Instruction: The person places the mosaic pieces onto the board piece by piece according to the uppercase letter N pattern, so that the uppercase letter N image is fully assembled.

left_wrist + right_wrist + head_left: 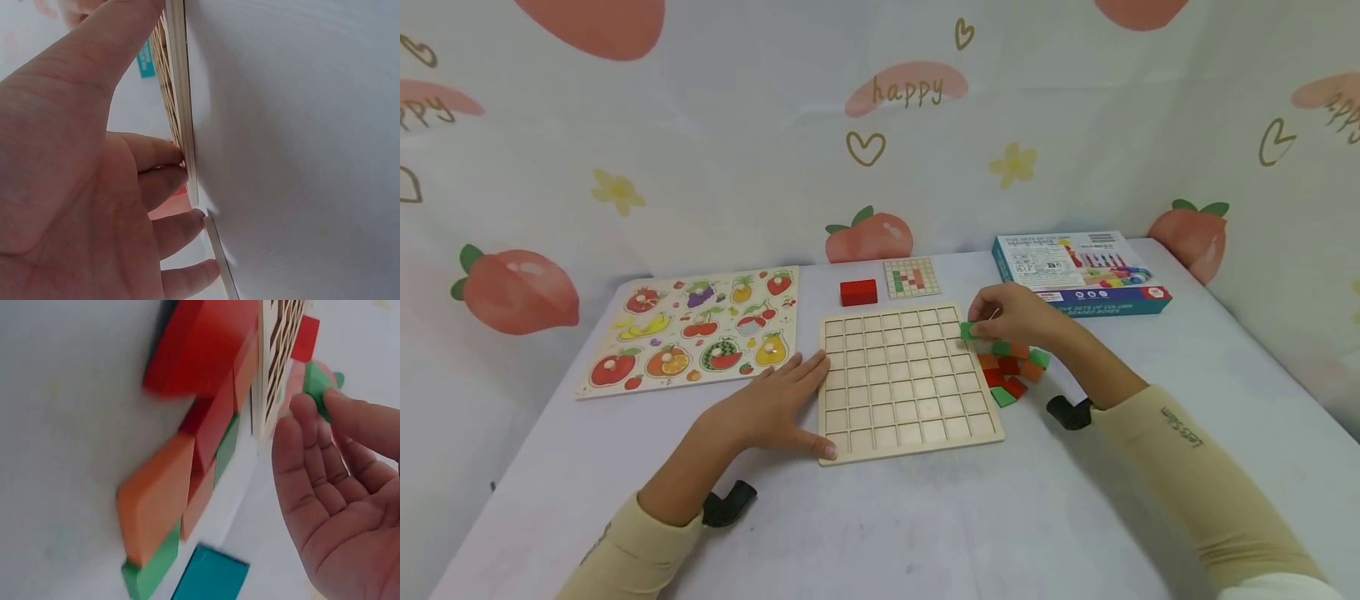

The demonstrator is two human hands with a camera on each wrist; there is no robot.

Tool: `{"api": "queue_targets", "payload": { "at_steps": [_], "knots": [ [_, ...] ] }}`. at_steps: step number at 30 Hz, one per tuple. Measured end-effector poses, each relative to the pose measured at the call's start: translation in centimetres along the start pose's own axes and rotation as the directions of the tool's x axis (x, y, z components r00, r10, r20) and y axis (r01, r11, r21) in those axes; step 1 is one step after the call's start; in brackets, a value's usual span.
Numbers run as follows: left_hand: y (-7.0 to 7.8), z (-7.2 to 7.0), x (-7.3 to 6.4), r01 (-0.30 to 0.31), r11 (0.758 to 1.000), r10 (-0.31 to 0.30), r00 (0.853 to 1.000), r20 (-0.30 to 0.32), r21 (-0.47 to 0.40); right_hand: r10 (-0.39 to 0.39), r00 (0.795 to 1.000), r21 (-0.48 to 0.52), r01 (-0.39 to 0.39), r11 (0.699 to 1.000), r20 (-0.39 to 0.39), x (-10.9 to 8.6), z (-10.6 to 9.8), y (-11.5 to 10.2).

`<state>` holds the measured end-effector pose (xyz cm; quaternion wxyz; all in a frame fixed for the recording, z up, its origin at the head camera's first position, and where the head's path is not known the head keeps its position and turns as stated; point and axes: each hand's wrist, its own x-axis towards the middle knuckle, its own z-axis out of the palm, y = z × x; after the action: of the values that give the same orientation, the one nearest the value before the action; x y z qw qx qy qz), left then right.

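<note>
A pale wooden grid board point(910, 387) lies in the middle of the white table, its squares bare. My left hand point(778, 408) rests at the board's left side, fingers spread and thumb at the near left corner; the left wrist view shows the fingertips against the board's edge. Over the board's far right edge, my right hand point(1018, 317) pinches a green tile point(317, 387) between thumb and fingers. Below that hand, right of the board, lies a loose pile of red tiles point(992, 377), orange tiles point(1032, 371) and green tiles point(1003, 397).
Behind the board are a red block point(858, 292) and a small card with a coloured grid pattern point(912, 277). A fruit puzzle board point(673, 325) lies at the left, close to the left fingers. A printed box point(1082, 292) lies at the back right, behind the right hand.
</note>
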<state>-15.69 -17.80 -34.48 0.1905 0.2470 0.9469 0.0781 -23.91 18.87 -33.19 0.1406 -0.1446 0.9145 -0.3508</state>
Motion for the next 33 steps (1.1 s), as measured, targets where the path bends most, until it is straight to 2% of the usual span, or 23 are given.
{"api": "queue_targets", "payload": {
  "at_steps": [5,17,33],
  "knots": [
    [-0.1,-0.1,-0.1,-0.003,1.0,0.003,1.0,-0.004,-0.016,0.02,0.997,0.129,-0.029,0.991,0.073,0.5,0.6,-0.7],
    [-0.3,-0.1,-0.1,-0.012,0.999,0.012,1.0,0.005,-0.033,0.059,0.987,0.235,-0.094,0.968,0.151,2.0,1.4,-2.6],
    [-0.2,0.0,-0.2,-0.01,0.999,0.01,1.0,-0.006,-0.033,0.014,0.977,0.25,-0.069,0.966,0.215,4.1,4.4,-5.9]
  ]
}}
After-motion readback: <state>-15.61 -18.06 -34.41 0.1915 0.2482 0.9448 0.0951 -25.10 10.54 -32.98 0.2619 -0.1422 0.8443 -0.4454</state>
